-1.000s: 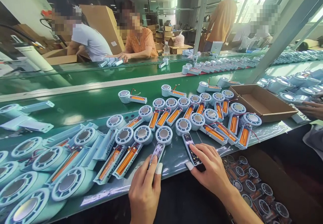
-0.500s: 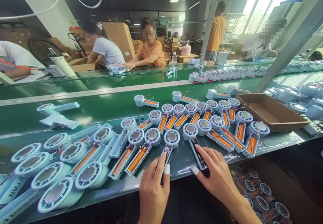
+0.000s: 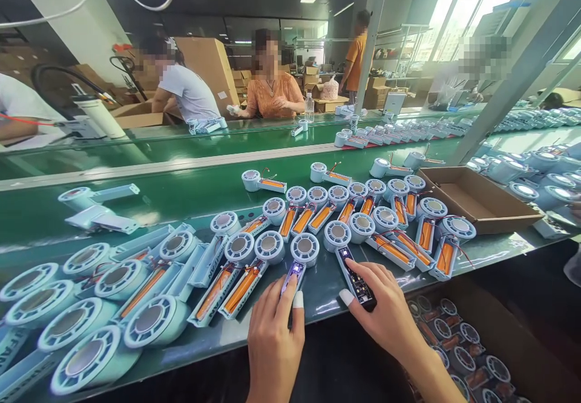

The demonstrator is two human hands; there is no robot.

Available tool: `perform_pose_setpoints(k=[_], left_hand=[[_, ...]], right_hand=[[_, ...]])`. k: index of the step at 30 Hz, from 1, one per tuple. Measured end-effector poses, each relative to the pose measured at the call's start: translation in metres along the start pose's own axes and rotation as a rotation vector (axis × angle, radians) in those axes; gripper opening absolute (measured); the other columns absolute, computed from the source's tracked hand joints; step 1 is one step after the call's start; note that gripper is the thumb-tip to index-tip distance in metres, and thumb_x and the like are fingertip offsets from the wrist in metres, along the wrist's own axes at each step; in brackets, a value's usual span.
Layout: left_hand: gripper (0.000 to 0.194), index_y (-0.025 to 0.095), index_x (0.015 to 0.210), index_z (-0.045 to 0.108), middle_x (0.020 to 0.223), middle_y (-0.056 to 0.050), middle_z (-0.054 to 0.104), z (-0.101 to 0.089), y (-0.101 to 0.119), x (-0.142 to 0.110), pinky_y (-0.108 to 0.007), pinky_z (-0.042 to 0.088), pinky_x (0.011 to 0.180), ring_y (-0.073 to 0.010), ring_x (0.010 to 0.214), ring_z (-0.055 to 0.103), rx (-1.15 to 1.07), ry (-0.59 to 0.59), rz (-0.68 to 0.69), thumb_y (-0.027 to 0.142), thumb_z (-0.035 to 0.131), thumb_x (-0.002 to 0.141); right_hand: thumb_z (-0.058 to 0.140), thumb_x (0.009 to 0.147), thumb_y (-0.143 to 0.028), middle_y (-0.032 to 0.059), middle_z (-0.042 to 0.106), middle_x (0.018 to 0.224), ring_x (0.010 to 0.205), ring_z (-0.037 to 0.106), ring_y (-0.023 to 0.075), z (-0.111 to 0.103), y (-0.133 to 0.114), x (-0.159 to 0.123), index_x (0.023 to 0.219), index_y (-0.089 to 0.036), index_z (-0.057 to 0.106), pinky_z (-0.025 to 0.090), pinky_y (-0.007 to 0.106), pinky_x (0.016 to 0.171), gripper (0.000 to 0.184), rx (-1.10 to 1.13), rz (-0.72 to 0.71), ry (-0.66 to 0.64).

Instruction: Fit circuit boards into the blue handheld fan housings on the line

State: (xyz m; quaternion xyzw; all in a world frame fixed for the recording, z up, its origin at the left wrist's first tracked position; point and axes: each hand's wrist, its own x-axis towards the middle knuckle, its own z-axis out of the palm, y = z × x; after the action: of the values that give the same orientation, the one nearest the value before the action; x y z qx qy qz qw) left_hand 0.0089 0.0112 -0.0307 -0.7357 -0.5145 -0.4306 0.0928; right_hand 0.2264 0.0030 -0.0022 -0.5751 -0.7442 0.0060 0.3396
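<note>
- Fans in pale blue, half built, crowd the green conveyor table [image 3: 190, 197], and your two hands work at its near edge.
- Your left hand [image 3: 275, 342] lies flat on the handle of one open fan unit [image 3: 300, 256], its fingers laid together and the index fingertip pressing the circuit board where a small purple light glows.
- Your right hand [image 3: 385, 312] sits just right of that unit, with fingers spread loosely over the handle of a second fan unit [image 3: 345, 252]; the thumb and fingers flank its dark circuit board at the table edge.
- Both round heads point away from you, touching the row of orange-battery fans [image 3: 318, 209] behind them.
- Right of that row stands an open cardboard box [image 3: 481, 194].
- Below the table edge, under your right wrist, a carton of fan parts [image 3: 458, 354] shows.
- Across the table, co-workers [image 3: 272, 91] sit well apart from your hands.
</note>
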Motion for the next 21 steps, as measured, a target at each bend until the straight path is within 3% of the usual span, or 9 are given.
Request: perform_pose_setpoints(k=[21], left_hand=[[0.027, 0.014, 0.122, 0.064, 0.109, -0.009, 0.072, 0.0046, -0.0037, 0.0018, -0.034, 0.047, 0.091, -0.0222, 0.101, 0.066, 0.040, 0.058, 0.053, 0.019, 0.048, 0.102]], right_hand=[[0.060, 0.089, -0.024, 0.0058, 0.068, 0.116, 0.107, 0.064, 0.0273, 0.0005, 0.0009, 0.0003, 0.137, -0.029, 0.054, 0.054, 0.044, 0.090, 0.048, -0.009, 0.001, 0.010]])
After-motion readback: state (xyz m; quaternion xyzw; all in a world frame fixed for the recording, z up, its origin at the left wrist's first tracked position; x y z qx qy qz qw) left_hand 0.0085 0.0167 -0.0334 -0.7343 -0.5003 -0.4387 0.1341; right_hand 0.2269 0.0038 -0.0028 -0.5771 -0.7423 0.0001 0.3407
